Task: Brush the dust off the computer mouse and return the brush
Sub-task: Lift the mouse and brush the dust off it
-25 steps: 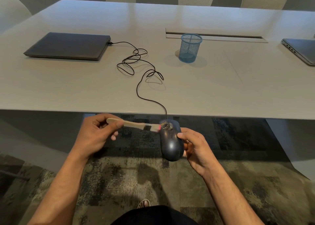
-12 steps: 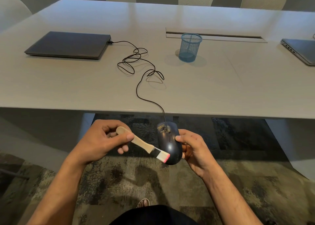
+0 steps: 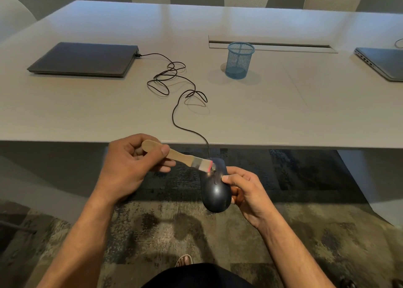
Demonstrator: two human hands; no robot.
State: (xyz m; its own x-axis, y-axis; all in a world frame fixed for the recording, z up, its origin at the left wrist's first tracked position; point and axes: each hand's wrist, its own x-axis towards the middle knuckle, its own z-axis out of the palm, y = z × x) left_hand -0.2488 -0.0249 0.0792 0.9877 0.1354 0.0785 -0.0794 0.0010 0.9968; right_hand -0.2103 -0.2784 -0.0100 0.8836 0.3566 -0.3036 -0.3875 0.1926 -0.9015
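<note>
A dark wired computer mouse (image 3: 216, 191) is held in the air below the table's front edge, gripped at its right side by my right hand (image 3: 246, 191). My left hand (image 3: 130, 167) holds a small brush (image 3: 181, 156) by its wooden handle. The brush's pale, pink-tipped bristles rest on the front of the mouse, near the scroll wheel. The mouse's black cable (image 3: 178, 91) runs up over the table edge, loops on the grey table (image 3: 283, 113) and plugs into a closed dark laptop (image 3: 85, 58).
A blue mesh pen cup (image 3: 239, 61) stands mid-table in front of a cable slot (image 3: 272, 46). A second closed laptop (image 3: 383, 63) lies at the right edge. White chairs stand behind the table. Patterned carpet lies below my arms.
The brush swept from the mouse's front down to its rear, and is now back up at the front near the wheel. My right hand kept hold of the mouse throughout.
</note>
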